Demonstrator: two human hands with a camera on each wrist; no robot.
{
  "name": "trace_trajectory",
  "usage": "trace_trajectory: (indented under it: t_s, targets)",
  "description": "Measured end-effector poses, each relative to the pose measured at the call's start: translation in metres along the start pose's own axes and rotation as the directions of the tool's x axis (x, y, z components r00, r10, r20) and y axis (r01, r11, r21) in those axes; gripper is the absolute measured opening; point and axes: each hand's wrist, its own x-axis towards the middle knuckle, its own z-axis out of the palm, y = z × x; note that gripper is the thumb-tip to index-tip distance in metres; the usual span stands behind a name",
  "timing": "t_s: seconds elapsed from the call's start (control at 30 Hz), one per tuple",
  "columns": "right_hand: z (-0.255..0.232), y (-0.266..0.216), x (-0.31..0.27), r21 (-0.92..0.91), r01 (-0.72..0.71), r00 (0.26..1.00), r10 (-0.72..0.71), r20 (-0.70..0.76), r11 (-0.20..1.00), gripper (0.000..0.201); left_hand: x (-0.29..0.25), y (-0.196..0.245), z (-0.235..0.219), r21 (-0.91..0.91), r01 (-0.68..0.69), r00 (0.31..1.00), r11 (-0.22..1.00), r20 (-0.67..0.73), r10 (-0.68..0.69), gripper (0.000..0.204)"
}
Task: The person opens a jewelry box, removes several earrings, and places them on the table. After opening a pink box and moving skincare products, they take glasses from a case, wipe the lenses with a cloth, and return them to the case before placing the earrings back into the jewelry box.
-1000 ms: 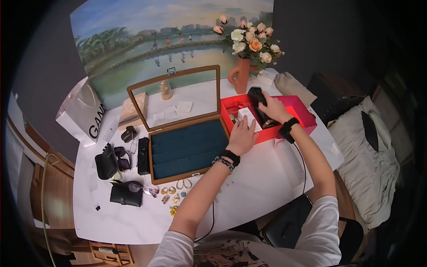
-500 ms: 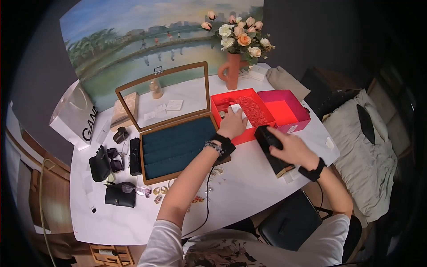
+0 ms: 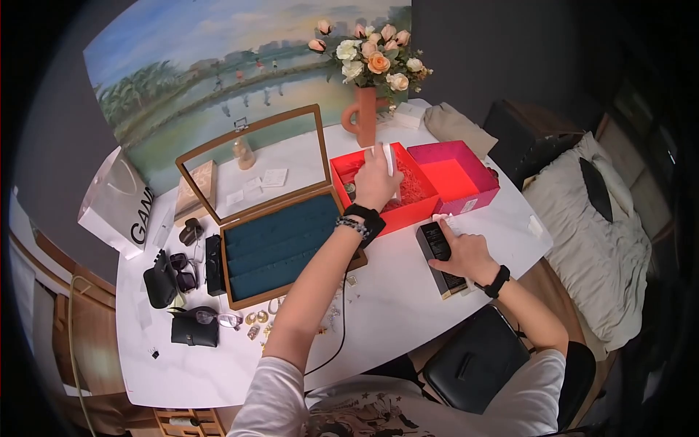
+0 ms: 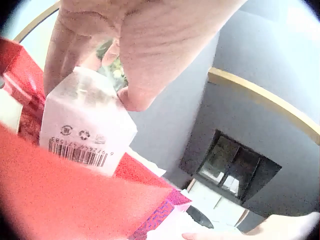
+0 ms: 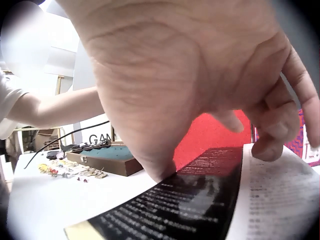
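My left hand [image 3: 376,183] holds a small white box [image 4: 87,122] with a barcode on its end, between thumb and fingers, tilted up over the red gift box [image 3: 408,215]. Red shredded paper [image 3: 416,188] fills much of the gift box. At the table's right side, a slim black box [image 3: 429,244] with fine printed text lies flat. My right hand [image 3: 472,261] is over that black box, its thumb at the left edge and the other fingers spread towards the far side. Printed white paper [image 5: 272,200] lies beside the black box.
An open glass-lidded jewelry case [image 3: 273,244] with dark teal lining stands left of the gift box. Earrings [image 3: 256,317], sunglasses [image 3: 184,272] and black cases lie further left. A magenta box [image 3: 477,182] adjoins the gift box. Behind stands a vase [image 3: 365,120] of flowers.
My right hand has carried the black box out of the gift box and down onto the table in front, and its fingers have spread. My left hand has raised the white box and tilted it.
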Motion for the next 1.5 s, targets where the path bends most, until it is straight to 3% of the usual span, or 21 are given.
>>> trace_trajectory:
  t_s: [0.07,0.13,0.2,0.23,0.37,0.43,0.57,0.63,0.73,0.77,0.8,0.87,0.97,1.03,1.07,1.13,1.17,1.27,1.3,1.43,1.5]
  targets:
    - [0.001,0.008,0.001,0.018,-0.033,0.999,0.032,0.044,0.999,0.112,-0.014,0.018,-0.027,-0.151,-0.142,0.982,0.978,-0.149,0.119,0.070]
    - [0.003,0.018,0.005,0.167,0.007,0.996,-0.021,0.082,0.986,0.117,-0.046,0.037,-0.047,-0.240,-0.194,0.981,0.951,-0.072,0.181,0.070]
    - [-0.002,0.026,0.008,0.246,0.035,0.994,-0.059,0.090,0.969,0.118,-0.086,0.040,-0.038,-0.238,-0.281,0.959,0.930,-0.022,0.284,0.073]
    - [-0.004,0.028,0.009,0.322,0.063,0.991,-0.099,0.094,0.945,0.120,-0.107,0.045,-0.038,-0.257,-0.192,0.962,0.947,0.141,0.234,0.076]
    - [-0.006,0.031,0.012,0.412,0.058,0.991,-0.101,0.083,0.909,0.120,-0.161,0.037,0.003,-0.223,-0.196,0.924,0.955,0.283,0.256,0.073]
    - [-0.002,0.031,0.013,0.394,0.036,0.996,-0.065,0.060,0.918,0.112,-0.171,0.033,0.020,-0.197,-0.172,0.900,0.965,0.368,0.235,0.068]
    - [-0.005,0.029,0.013,0.409,-0.012,0.991,-0.042,0.124,0.913,0.099,-0.193,0.020,0.058,-0.171,-0.236,0.910,0.957,0.307,0.279,0.067]
    - [0.001,0.031,0.014,0.292,0.061,0.995,-0.081,0.059,0.955,0.075,-0.199,0.017,0.060,-0.147,-0.239,0.904,0.960,0.327,0.275,0.059]
    - [-0.012,0.027,0.018,0.218,0.047,0.996,-0.063,0.063,0.975,0.060,-0.179,0.021,0.013,-0.116,-0.288,0.927,0.951,0.216,0.307,0.045]
    - [-0.019,0.022,0.021,0.200,0.117,0.993,-0.110,-0.049,0.973,0.045,-0.166,0.019,-0.006,-0.117,-0.265,0.936,0.957,0.208,0.284,0.037]
    - [-0.029,0.013,0.026,0.203,0.122,0.992,-0.114,-0.052,0.972,0.045,-0.150,0.014,-0.023,-0.117,-0.240,0.945,0.964,0.201,0.260,0.029]
    - [-0.048,-0.011,0.042,0.342,0.135,0.989,-0.105,-0.105,0.930,0.035,-0.117,-0.009,-0.039,-0.019,-0.354,0.934,0.935,0.048,0.354,0.020]
    - [-0.044,-0.042,0.076,0.380,0.264,0.957,-0.191,-0.219,0.887,0.027,-0.067,-0.044,-0.049,0.074,-0.276,0.961,0.958,0.045,0.273,0.019]
    - [-0.034,-0.058,0.107,0.389,0.341,0.929,-0.243,-0.279,0.856,0.027,-0.042,-0.072,-0.041,0.200,-0.295,0.949,0.934,0.171,0.263,0.031]
    - [-0.022,-0.065,0.126,0.416,0.354,0.919,-0.229,-0.321,0.837,0.028,-0.035,-0.071,-0.044,0.206,-0.293,0.951,0.934,0.165,0.262,0.031]
    - [0.000,-0.074,0.152,0.439,0.376,0.904,-0.218,-0.367,0.816,0.028,-0.025,-0.067,-0.045,0.259,-0.196,0.891,0.946,0.451,0.061,0.050]
    - [0.007,-0.079,0.162,0.454,0.382,0.899,-0.208,-0.386,0.805,0.031,-0.020,-0.071,-0.038,0.251,-0.188,0.873,0.950,0.486,0.044,0.068]
    - [0.017,-0.083,0.175,0.491,0.344,0.927,-0.207,-0.313,0.800,0.038,-0.021,-0.070,-0.032,0.355,-0.181,0.862,0.917,0.507,-0.026,0.075]
    - [0.020,-0.083,0.174,0.523,0.350,0.926,-0.205,-0.316,0.777,0.036,-0.020,-0.069,-0.035,0.356,-0.189,0.830,0.915,0.557,-0.046,0.078]
    - [0.025,-0.081,0.174,0.535,0.385,0.903,-0.187,-0.386,0.752,0.031,-0.035,-0.071,-0.031,0.340,-0.181,0.892,0.923,0.452,0.008,0.071]
    - [0.022,-0.083,0.176,0.604,0.346,0.925,-0.155,-0.346,0.718,0.030,-0.042,-0.068,-0.030,0.396,-0.199,0.956,0.896,0.279,0.089,0.062]
